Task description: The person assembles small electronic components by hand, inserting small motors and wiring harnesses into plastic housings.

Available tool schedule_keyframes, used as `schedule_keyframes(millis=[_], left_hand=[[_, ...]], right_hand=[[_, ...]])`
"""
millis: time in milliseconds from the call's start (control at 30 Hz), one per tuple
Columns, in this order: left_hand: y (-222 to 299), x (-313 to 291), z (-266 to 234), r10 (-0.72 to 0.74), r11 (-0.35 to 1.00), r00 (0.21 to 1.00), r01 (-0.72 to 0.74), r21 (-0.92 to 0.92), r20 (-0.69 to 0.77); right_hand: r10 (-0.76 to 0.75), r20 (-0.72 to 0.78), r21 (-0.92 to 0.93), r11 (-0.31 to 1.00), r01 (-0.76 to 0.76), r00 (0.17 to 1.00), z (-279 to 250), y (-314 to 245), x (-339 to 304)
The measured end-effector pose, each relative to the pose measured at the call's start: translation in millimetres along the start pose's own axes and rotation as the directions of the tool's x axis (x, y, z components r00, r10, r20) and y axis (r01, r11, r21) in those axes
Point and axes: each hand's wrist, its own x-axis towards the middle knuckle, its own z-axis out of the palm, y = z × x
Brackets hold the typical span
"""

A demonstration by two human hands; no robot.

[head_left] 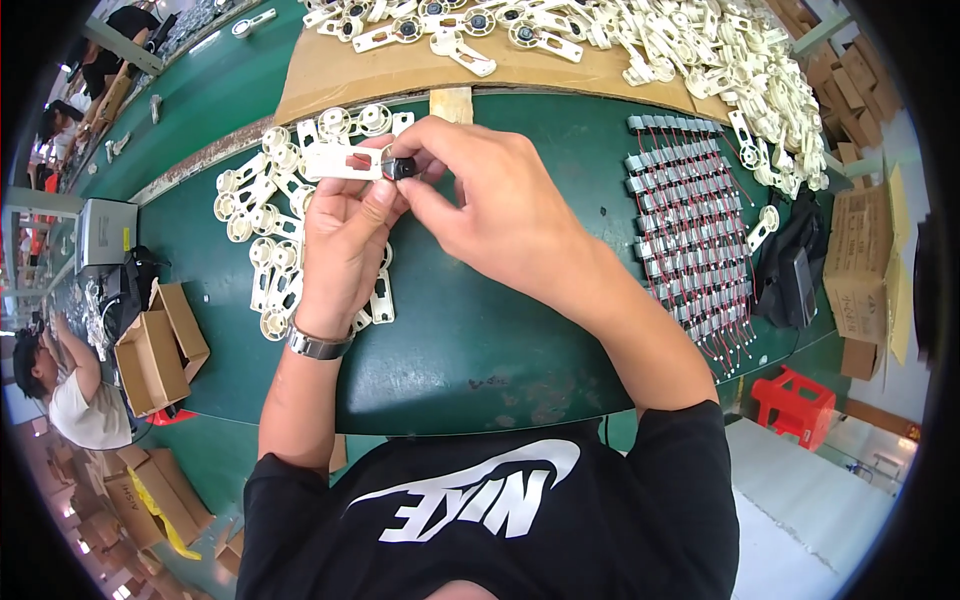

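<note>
My left hand (343,240), with a metal watch band on the wrist, grips a long white plastic housing (335,162) that has a slot in it. At the housing's right end, the fingers of my right hand (500,190) pinch a small black cylindrical part (404,168) against it. Whether that part sits inside the housing cannot be told, since fingers cover the join. Several similar white housings (262,222) lie loose around and behind my left hand. Off to the right, rows of small grey motors (690,215) with red wires lie on the green table (470,350).
A cardboard sheet (400,82) at the back carries a large heap of white housings (720,60), some with dark centres. A black bag (795,260), cartons (858,250) and a red stool (795,405) are on the right. At left are an open carton (155,360) and a person (85,395).
</note>
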Motion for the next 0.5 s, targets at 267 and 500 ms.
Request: schedule_keyframes(millis=[267, 500], left_hand=[[1, 1, -4, 0.041, 0.999, 0.995, -0.041, 0.001, 0.086], [1, 1, -11, 0.068, 0.998, 0.996, -0.069, 0.015, 0.061]], right_hand=[[0.060, -0.029, 0.177, 0.983, -0.054, 0.998, 6, 23, -1], [0.218, 0.111, 0.276, 0.931, -0.241, 0.970, -4, 25, 5]])
